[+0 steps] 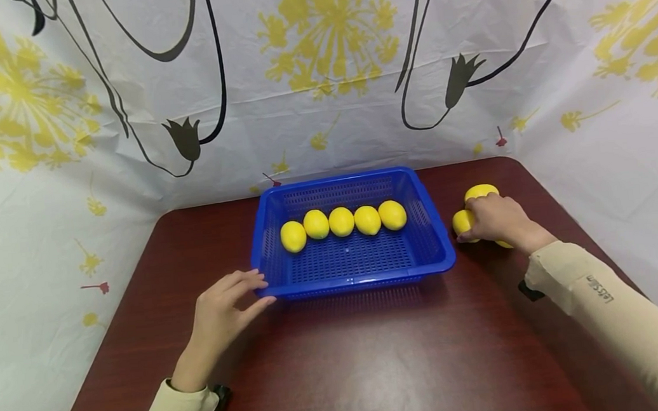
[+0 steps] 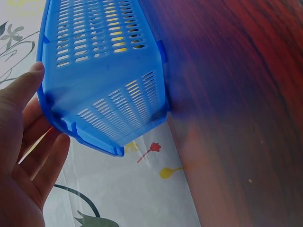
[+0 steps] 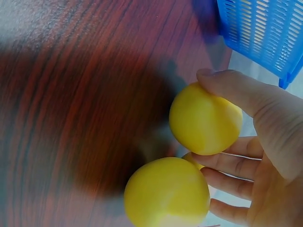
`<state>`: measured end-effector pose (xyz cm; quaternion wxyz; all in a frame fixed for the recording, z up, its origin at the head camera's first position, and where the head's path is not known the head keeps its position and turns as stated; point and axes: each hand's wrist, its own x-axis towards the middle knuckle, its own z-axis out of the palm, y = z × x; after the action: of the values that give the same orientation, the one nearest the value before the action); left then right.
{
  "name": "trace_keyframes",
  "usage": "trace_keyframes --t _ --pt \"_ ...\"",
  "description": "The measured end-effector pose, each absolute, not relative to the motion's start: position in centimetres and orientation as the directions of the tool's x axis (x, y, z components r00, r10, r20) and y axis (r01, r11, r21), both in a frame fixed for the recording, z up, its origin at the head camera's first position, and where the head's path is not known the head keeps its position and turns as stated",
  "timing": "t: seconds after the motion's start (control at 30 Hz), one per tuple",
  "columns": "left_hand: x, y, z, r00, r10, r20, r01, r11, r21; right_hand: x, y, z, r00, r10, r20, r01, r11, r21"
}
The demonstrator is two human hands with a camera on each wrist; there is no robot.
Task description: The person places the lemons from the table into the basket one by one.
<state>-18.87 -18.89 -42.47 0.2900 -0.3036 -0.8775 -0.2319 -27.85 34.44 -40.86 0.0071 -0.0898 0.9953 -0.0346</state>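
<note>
A blue plastic basket [image 1: 348, 285] with slotted walls stands on the table, holding several yellow lemons [image 1: 341, 222] in a row. At its near left corner, my left hand [image 1: 224, 311] touches the rim with thumb and fairly straight fingers; the left wrist view shows the same hand [image 2: 28, 137] against the basket's edge [image 2: 102, 90]. Right of the basket, my right hand [image 1: 499, 219] grips a lemon [image 3: 206, 118] between thumb and fingers. Another lemon [image 3: 165, 194] sits close beside it, and a third [image 1: 503, 243] is mostly hidden under the hand.
The dark red-brown table [image 1: 374, 355] extends in front of the basket. A white patterned cloth [image 1: 323, 117] hangs behind the table and along both sides. The basket's right rim [image 1: 435, 223] lies between the right hand and the lemons inside.
</note>
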Motion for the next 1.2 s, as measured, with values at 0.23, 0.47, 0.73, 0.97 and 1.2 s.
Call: trace_keyframes --t 0.23,0.47,0.73,0.97,1.2 --pt "-18.9 -18.9 -42.4 -0.652 0.4 0.645 0.663 0.713 0.228 -28.0 34.6 -40.6 -0.984 -0.179 0.014 -0.179 0.981 -0.07" --pt "-18.9 -18.8 -42.4 -0.647 0.4 0.65 0.666 0.711 0.225 -28.0 34.7 -40.3 -0.984 -0.177 -0.003 -0.176 0.981 -0.082" --pt "-19.0 -18.9 -42.6 -0.627 0.4 0.668 0.679 0.701 0.218 -27.9 34.6 -40.0 -0.98 -0.201 -0.009 -0.199 0.976 -0.088" --pt "-18.9 -18.9 -42.6 -0.637 0.398 0.66 0.673 0.705 0.224 -28.0 34.7 -39.1 -0.982 -0.188 -0.002 -0.187 0.977 -0.098" --pt "-18.8 -18.8 -42.4 -0.65 0.4 0.646 0.663 0.713 0.225 -28.0 34.5 -37.4 -0.984 -0.175 0.026 -0.177 0.977 -0.118"
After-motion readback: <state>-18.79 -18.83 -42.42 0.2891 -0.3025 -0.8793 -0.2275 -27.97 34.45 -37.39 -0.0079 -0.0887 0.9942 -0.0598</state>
